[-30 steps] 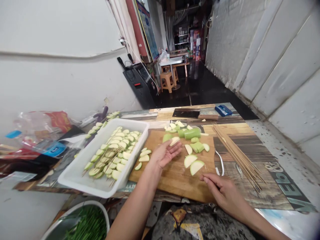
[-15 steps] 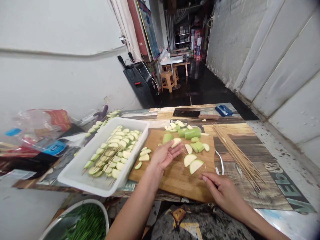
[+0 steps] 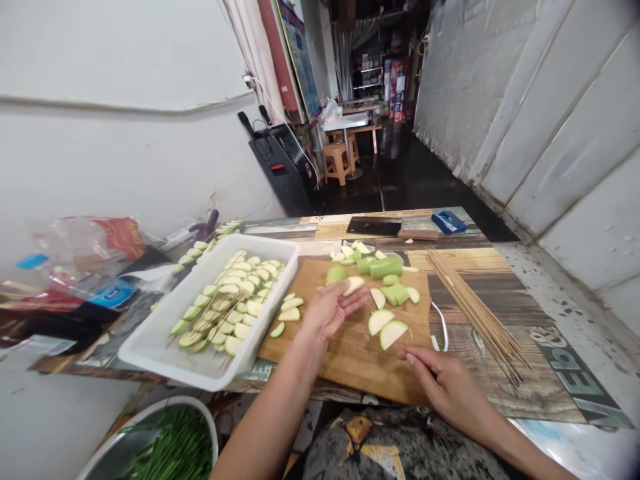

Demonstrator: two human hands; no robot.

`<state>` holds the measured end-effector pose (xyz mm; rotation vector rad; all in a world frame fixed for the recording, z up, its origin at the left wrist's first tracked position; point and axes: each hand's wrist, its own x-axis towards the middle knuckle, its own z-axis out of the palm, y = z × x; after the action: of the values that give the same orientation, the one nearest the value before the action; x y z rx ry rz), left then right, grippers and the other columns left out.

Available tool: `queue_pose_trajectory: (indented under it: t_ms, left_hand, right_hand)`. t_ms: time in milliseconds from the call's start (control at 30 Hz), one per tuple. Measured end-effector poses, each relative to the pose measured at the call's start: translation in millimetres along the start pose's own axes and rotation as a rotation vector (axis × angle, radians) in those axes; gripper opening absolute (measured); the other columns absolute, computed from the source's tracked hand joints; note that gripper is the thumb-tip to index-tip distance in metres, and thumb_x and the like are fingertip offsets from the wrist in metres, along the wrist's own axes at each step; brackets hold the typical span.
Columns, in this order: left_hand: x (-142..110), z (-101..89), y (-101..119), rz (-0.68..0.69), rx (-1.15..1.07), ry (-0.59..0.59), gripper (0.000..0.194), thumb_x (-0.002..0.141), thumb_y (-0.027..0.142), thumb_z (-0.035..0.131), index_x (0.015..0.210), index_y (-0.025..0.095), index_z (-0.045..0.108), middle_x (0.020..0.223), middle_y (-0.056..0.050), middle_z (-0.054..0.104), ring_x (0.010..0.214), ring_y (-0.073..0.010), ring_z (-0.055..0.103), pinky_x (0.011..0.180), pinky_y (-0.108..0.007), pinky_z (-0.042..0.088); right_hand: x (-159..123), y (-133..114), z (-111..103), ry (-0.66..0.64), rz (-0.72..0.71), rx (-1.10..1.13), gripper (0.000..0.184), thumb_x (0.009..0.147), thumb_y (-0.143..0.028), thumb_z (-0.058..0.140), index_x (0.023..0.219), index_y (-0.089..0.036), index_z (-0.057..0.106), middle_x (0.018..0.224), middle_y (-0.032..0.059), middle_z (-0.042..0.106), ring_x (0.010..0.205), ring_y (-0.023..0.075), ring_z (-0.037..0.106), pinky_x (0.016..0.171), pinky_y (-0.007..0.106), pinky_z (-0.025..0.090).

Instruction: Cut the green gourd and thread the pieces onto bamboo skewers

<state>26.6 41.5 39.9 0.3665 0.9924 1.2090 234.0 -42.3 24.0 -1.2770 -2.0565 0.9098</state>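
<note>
Above the cutting board [image 3: 345,370], my left hand [image 3: 330,312] holds a pale half-round squash slice [image 3: 354,286] between thumb and fingers, its other fingers loosely curled. My right hand [image 3: 445,373] pinches the lower end of a thin skewer [image 3: 401,345]. Threaded on that skewer are green-rimmed half-round slices [image 3: 393,334], with their cut faces toward me. The skewer's tip points toward my left hand. Loose slices [image 3: 291,313] lie on the board's left side, and uncut green squash chunks [image 3: 385,267] lie at its far side.
A white plastic tray [image 3: 131,347] of skewered slices stands left of the board. Bare skewers [image 3: 475,313] lie on the right. A cleaver [image 3: 375,226] and a blue box [image 3: 449,222] are at the back. A bowl of green stalks [image 3: 167,443] sits below the table.
Both hands keep nearly the same pose, with the slice and the skewer still held. The whole view has shifted very slightly.
</note>
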Motion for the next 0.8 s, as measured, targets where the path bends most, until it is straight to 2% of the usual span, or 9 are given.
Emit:
queue_pose_trajectory:
  t_ms: [333,500,700,800]
  left_hand:
    - [-3.4,3.7,-5.8,-0.029,0.011,-0.011,0.005,0.077,0.009,0.055,0.080,0.005,0.057,0.088,-0.019,0.067,0.086,-0.0282,0.065,0.083,-0.045,0.050]
    - [-7.8,6.9,-7.5,-0.020,0.003,-0.013,0.006,0.076,0.008,0.055,0.082,0.005,0.056,0.088,-0.020,0.067,0.086,-0.0279,0.065,0.082,-0.042,0.050]
    - [-7.0,14.0,-11.4,0.020,-0.051,0.052,0.012,0.080,0.020,0.054,0.081,0.007,0.055,0.080,-0.016,0.068,0.082,-0.0254,0.066,0.080,-0.042,0.051]
    - [-6.3,16.0,-13.5,0.060,-0.048,0.100,0.008,0.079,0.016,0.055,0.079,0.008,0.055,0.077,-0.014,0.067,0.077,-0.0239,0.067,0.078,-0.042,0.052]
  right_hand:
    - [3.0,-2.0,1.5,0.002,0.018,0.045,0.029,0.088,-0.028,0.037,0.092,-0.017,0.063,0.087,0.0067,0.070,0.076,0.0177,0.065,0.066,0.025,0.047]
    - [4.7,-3.1,3.2,-0.001,0.033,0.074,0.027,0.088,-0.028,0.037,0.088,-0.017,0.062,0.082,0.0049,0.069,0.071,0.0164,0.064,0.063,0.023,0.046]
    - [6.3,-4.1,6.8,0.013,0.002,0.095,0.026,0.088,-0.027,0.038,0.088,-0.017,0.062,0.083,0.0052,0.068,0.073,0.0160,0.063,0.065,0.023,0.045]
    - [5.9,-3.5,7.7,0.021,-0.010,0.101,0.025,0.088,-0.026,0.038,0.087,-0.017,0.062,0.082,0.0045,0.068,0.072,0.0155,0.063,0.065,0.022,0.045]
